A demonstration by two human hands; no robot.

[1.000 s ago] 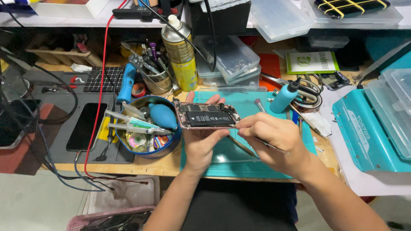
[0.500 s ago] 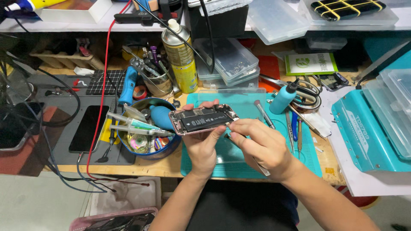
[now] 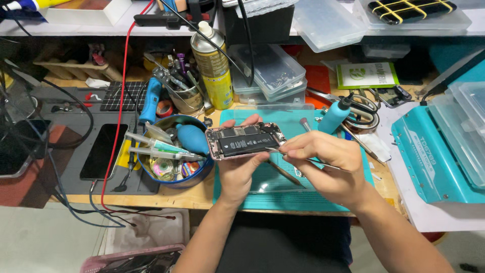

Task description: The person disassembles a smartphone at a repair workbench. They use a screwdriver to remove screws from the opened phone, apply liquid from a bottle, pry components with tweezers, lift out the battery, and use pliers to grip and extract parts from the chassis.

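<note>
My left hand [image 3: 243, 169] holds an opened phone [image 3: 244, 141] from below, its black battery and circuit parts facing up, above the teal work mat [image 3: 303, 194]. My right hand [image 3: 323, 164] pinches thin metal tweezers [image 3: 303, 161] whose tip touches the phone's right edge. Both hands are in the middle of the bench, just in front of my body.
A blue bowl [image 3: 174, 179] with syringes, a blue air blower and tape rolls sits left of the phone. A black phone [image 3: 103, 150] lies on a grey mat at left. Behind stand a yellow spray can [image 3: 214, 65], a tool cup, clear plastic boxes and a blue bottle [image 3: 335, 115]. A teal machine [image 3: 434, 151] is at right.
My right hand has moved up from the mat with the tweezers and now works at the phone's right edge. The left hand keeps hold of the phone.
</note>
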